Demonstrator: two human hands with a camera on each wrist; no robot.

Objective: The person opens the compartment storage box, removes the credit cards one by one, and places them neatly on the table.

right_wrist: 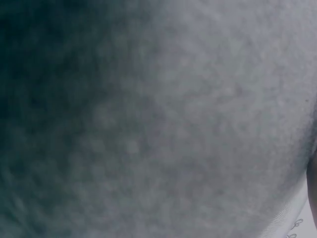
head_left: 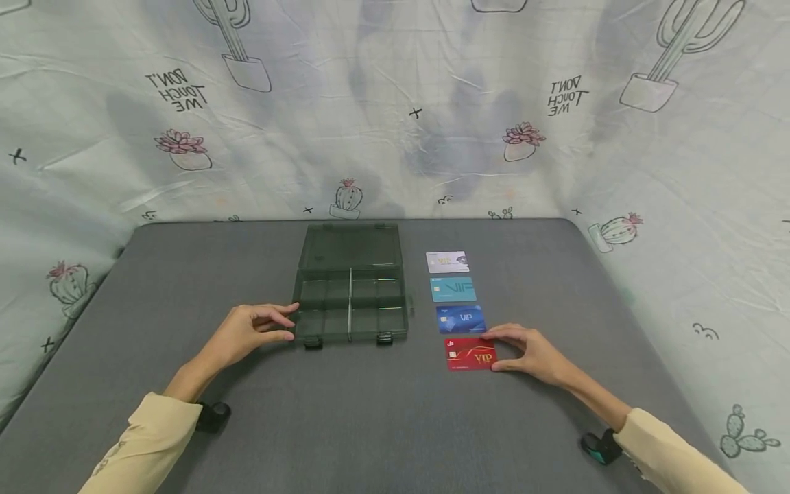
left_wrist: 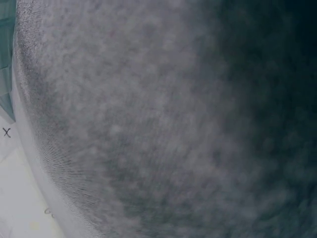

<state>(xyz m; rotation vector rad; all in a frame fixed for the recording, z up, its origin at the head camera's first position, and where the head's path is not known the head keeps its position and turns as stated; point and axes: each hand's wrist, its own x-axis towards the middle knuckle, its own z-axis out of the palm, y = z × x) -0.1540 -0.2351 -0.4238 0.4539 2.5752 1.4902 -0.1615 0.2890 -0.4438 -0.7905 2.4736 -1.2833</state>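
In the head view a dark translucent plastic box (head_left: 350,302) lies with its lid folded back, a pale divider (head_left: 350,305) running through its tray. My left hand (head_left: 243,333) touches the box's left side with thumb and fingertips. Four-sided and flat, a red VIP card (head_left: 465,353) lies nearest me in a column of cards. My right hand (head_left: 535,353) pinches its right end, fingers at the upper corner and thumb at the lower one. Both wrist views are mostly blurred grey cloth; a sliver of the box (left_wrist: 6,54) shows in the left one.
Behind the red card lie a dark blue card (head_left: 461,319), a light blue card (head_left: 453,289) and a whitish card (head_left: 448,261). Grey cloth covers the table (head_left: 345,425). A printed curtain (head_left: 382,137) surrounds its back and sides.
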